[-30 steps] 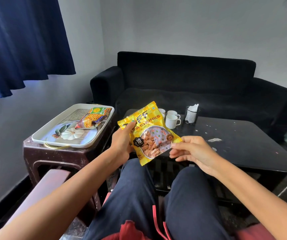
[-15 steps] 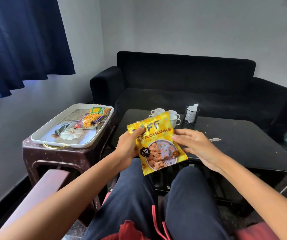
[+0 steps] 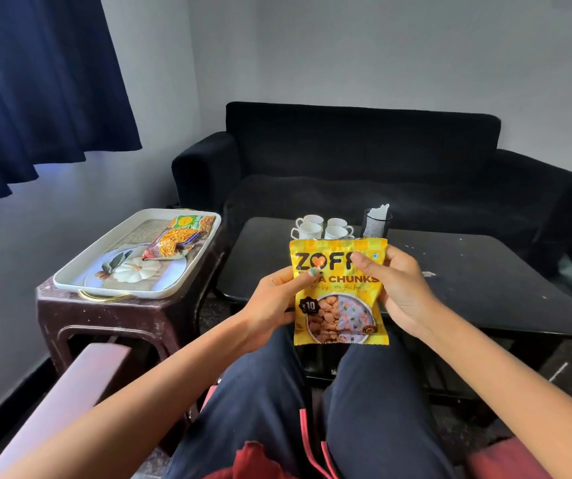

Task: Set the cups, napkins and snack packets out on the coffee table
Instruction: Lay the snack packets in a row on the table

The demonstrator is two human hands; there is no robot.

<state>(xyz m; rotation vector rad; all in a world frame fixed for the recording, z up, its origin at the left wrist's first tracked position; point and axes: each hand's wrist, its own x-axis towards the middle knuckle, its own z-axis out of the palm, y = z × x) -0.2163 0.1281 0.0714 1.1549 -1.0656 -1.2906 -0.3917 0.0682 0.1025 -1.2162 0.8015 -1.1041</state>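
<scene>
While both hands grasp it, L hand [image 3: 274, 299] & R hand [image 3: 398, 288], the yellow foil snack packet [image 3: 339, 305] hangs upright near the black coffee table [image 3: 484, 288], in front of four white cups [image 3: 322, 228].

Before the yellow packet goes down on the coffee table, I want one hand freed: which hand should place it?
Probably the right hand. It pinches the yellow packet on the side over the coffee table. The left hand sits nearer the tray, where another packet waits.
</scene>
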